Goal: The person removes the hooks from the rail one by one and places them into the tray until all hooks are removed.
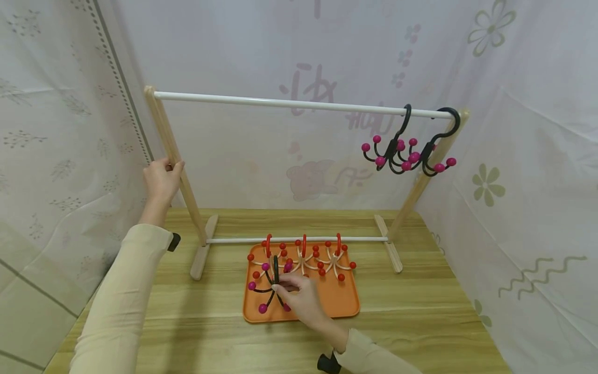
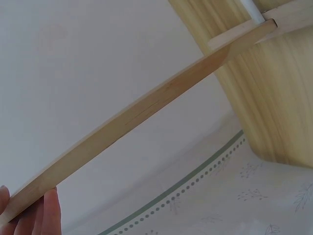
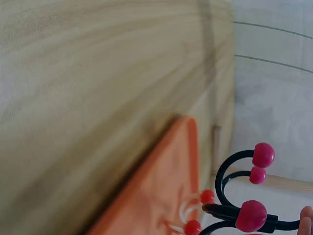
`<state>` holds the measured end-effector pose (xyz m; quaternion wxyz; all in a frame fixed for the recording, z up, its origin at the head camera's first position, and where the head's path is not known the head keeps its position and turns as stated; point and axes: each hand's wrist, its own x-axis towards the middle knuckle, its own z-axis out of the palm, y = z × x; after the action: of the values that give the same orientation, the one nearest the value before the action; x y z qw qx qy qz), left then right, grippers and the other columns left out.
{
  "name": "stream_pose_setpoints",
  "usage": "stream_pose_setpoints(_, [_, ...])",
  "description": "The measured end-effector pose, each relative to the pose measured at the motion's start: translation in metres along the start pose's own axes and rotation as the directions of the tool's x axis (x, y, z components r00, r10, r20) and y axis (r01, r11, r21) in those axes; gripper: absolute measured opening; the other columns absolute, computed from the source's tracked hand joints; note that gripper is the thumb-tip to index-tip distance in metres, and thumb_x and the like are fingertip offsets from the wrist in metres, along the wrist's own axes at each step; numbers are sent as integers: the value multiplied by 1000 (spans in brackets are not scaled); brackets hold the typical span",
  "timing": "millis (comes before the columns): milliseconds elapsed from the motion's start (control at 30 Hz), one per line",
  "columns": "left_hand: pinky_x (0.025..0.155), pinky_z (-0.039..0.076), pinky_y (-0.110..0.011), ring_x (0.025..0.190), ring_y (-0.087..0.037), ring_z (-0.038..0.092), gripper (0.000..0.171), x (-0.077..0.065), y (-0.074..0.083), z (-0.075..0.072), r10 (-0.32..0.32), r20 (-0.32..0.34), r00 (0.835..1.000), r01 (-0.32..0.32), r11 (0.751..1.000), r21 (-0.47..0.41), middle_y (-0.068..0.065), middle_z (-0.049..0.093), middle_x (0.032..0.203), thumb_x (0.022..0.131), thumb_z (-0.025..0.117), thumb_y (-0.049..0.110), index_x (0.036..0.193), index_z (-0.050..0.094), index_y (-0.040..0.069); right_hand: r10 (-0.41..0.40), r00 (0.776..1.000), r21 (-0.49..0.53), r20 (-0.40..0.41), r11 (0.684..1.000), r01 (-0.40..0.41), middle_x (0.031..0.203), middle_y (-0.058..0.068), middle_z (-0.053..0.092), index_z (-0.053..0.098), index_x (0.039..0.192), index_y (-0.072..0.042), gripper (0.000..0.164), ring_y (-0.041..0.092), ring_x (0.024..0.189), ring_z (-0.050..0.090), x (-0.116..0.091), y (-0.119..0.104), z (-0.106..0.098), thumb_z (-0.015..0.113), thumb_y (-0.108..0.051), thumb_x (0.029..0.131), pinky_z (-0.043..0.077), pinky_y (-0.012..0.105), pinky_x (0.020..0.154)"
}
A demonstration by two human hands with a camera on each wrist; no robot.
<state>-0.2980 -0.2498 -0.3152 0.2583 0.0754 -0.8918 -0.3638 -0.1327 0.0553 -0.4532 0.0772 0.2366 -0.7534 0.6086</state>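
Note:
My left hand [image 1: 162, 182] grips the left wooden post [image 1: 187, 197] of a rack partway up; the left wrist view shows fingers at the lower end of the same post [image 2: 132, 117]. Over an orange tray [image 1: 343, 304], my right hand [image 1: 301, 301] pinches a black multi-arm hook hanger [image 1: 276, 267] with pink balls on its arm tips. Part of that hanger hides behind the fingers. In the right wrist view the hanger [image 3: 252, 215] is beside the tray's edge. Three pale hook hangers [image 1: 304, 246] with red hooks and red balls lie on the tray.
The rack's white top rod [image 1: 261, 102] bears two black pink-balled hangers [image 1: 391, 148] near its right post [image 1: 411, 192]. A lower white rod [image 1: 233, 240] runs just behind the tray. Wooden feet [image 1: 389, 244] stand on the wood-grain table [image 1: 420, 311]; patterned curtains surround it.

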Motion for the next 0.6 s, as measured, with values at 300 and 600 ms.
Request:
stream_pose_setpoints(300, [38,30,-23,45,-11,38,32,1,0,0,-14,7,1000,14,1000,0,-13,54,66,92,47,25,71,51,0,-77,996,-13,-50,997,76,83,16,63,64,90,7,13,19,74,62,-8,25,22,64,3,78,50,28,63])
stream_pose_setpoints(600, [38,30,-22,45,-11,39,32,1,0,0,-13,8,1000,13,1000,-11,-14,56,67,91,48,23,72,52,-2,-87,992,-33,-87,996,85,84,17,63,64,88,7,11,18,73,62,-11,35,35,64,4,78,49,25,63])
